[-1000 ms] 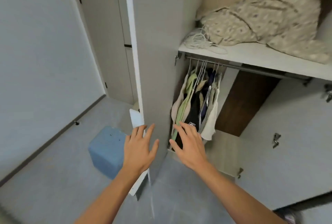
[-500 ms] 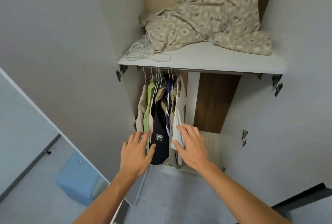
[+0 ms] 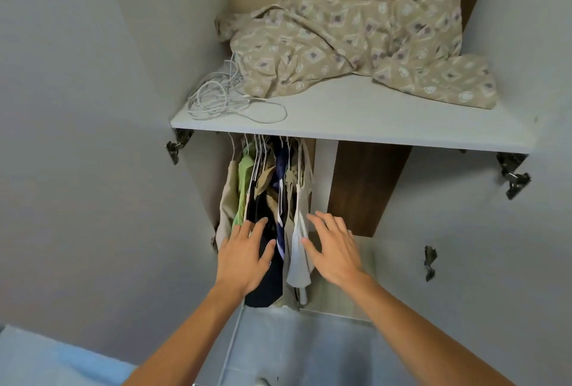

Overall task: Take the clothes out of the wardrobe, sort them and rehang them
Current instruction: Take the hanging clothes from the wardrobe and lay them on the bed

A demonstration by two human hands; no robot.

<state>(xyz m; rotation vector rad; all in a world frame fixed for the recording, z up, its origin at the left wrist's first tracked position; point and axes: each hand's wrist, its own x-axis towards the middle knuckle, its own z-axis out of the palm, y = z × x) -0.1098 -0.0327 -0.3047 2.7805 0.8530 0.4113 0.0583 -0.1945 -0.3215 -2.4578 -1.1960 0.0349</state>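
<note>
Both hands reach in with fingers spread and nothing held, the left hand (image 3: 244,257) flat against the dark garment (image 3: 263,280), the right hand (image 3: 332,251) beside the white top (image 3: 298,249), clothes hanging lengthwise down from under the shelf (image 3: 356,125) just beyond them.

Packed tight on white hangers (image 3: 259,150) under the wardrobe (image 3: 356,125) shelf, against its left wall: clothes (image 3: 269,200) in beige, light green, black, navy and white, hanging straight down, hems near the wardrobe floor, white piece at the bunch's right edge.
</note>
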